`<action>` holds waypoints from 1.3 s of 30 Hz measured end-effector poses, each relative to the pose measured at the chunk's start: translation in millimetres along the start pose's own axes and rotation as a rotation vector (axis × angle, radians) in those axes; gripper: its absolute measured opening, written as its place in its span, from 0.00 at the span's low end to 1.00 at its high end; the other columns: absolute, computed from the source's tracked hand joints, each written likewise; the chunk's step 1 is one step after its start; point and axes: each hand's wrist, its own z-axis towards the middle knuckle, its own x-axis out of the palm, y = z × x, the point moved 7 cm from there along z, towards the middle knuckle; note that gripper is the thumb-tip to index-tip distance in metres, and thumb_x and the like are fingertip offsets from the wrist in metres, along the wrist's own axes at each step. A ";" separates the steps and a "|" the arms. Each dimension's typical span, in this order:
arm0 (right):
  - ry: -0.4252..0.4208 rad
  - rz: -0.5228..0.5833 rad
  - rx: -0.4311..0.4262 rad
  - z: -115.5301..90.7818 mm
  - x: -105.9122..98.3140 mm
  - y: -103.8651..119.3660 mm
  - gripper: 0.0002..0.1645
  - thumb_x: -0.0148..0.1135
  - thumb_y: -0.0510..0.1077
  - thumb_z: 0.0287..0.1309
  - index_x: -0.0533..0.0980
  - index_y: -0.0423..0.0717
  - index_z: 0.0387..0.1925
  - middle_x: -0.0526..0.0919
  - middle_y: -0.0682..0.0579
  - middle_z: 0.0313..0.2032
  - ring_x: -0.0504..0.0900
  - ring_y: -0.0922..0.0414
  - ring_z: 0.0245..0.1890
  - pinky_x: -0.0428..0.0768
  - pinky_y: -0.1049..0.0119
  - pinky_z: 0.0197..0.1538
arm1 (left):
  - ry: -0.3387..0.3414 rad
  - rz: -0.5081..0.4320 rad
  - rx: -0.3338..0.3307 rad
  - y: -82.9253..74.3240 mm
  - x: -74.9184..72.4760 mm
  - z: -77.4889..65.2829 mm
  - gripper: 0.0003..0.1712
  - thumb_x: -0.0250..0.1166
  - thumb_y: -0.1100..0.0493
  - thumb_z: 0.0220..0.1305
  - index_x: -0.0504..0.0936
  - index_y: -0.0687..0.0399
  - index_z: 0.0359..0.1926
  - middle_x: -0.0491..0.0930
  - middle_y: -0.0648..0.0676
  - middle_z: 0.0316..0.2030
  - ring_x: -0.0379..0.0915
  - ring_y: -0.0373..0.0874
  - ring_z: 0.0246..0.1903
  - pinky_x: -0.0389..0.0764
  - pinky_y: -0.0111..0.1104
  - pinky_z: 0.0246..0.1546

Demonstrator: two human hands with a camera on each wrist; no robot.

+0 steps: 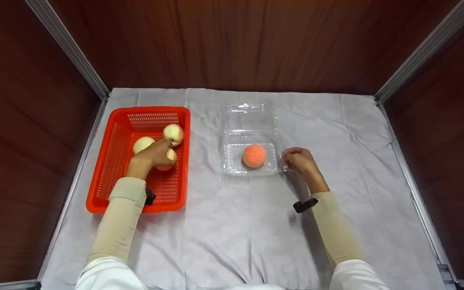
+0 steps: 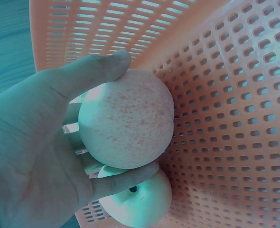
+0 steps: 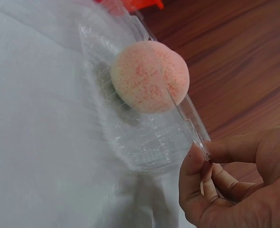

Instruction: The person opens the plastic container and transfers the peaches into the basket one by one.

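Inside the red basket, my left hand grips a pale, red-speckled peach, thumb on one side and fingers round the other. A paler round fruit with a dark stem hollow lies against it, beneath one finger. Two pale yellow fruits, one at the far right and one beside the hand, show in the head view. My right hand pinches the edge of a clear plastic clamshell box between thumb and forefinger. An orange-pink peach sits in its base; the lid lies open behind.
The basket stands at the left on a wrinkled grey-white cloth, with the box to its right. Dark wood-grain panels in metal frames enclose the back and both sides.
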 end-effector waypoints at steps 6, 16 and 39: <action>-0.021 -0.012 0.005 2.6 -2.0 -2.4 0.12 0.60 0.30 0.66 0.75 0.28 0.50 0.81 0.55 0.27 0.78 0.62 0.21 0.79 0.71 0.29 | -0.002 -0.008 -0.013 -0.7 -2.2 -0.9 0.36 0.70 0.59 0.65 0.72 0.68 0.70 0.72 0.70 0.68 0.72 0.65 0.67 0.72 0.58 0.70; -0.036 -0.024 0.014 4.8 -2.0 -4.4 0.09 0.60 0.30 0.65 0.77 0.32 0.46 0.81 0.56 0.25 0.78 0.62 0.21 0.79 0.71 0.28 | -0.012 0.029 -0.007 -3.3 -7.8 -3.9 0.31 0.70 0.58 0.66 0.75 0.67 0.67 0.75 0.69 0.64 0.74 0.64 0.63 0.75 0.59 0.66; -0.033 -0.073 0.016 2.2 -2.4 -2.5 0.12 0.62 0.32 0.66 0.77 0.32 0.49 0.81 0.56 0.28 0.79 0.62 0.24 0.81 0.70 0.33 | -0.080 0.085 0.065 -11.9 -26.2 -6.7 0.17 0.65 0.60 0.71 0.81 0.68 0.53 0.82 0.71 0.53 0.80 0.63 0.51 0.80 0.56 0.53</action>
